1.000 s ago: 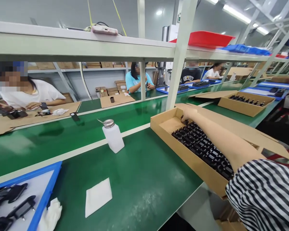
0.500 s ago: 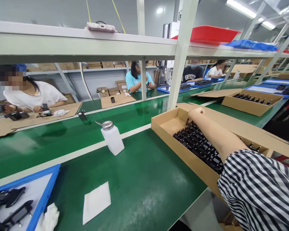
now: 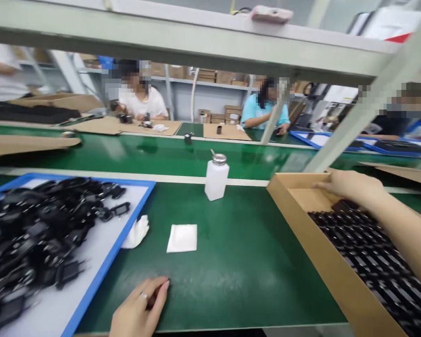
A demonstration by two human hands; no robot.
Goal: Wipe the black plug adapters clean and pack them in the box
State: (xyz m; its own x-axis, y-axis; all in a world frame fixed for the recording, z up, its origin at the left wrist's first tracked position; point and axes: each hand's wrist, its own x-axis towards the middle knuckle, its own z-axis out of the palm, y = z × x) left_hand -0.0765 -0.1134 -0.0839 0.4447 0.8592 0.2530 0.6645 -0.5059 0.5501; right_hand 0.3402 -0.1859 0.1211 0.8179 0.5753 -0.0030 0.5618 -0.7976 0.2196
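Note:
My right hand (image 3: 354,185) is over the far part of a cardboard box (image 3: 303,231), with one finger or the thumb stretched out to the left and the other fingertips hidden. Just below it lies a dark plug adapter (image 3: 344,206), apparently let go. Rows of black plug adapters (image 3: 359,248) fill the nearer part of the box. Low on the green table (image 3: 238,281), my left hand (image 3: 142,304) rests with curled fingers, thumb and index tips together, and nothing visible in it. A blue-rimmed tray (image 3: 103,274) at left bears a heap of black adapters (image 3: 45,224).
A white pump bottle (image 3: 216,180) with a metal top stands at mid-table. Nearer are a folded white cloth (image 3: 182,238) and a crumpled white wipe (image 3: 137,232). A slanting post (image 3: 358,98) and an overhead shelf (image 3: 182,42) cross the view. Several co-workers sit across the bench.
The view has swung left, bringing my left hand and the heaped tray into sight. My right hand stays at the box's far part; the dark piece at its fingers now lies below it.

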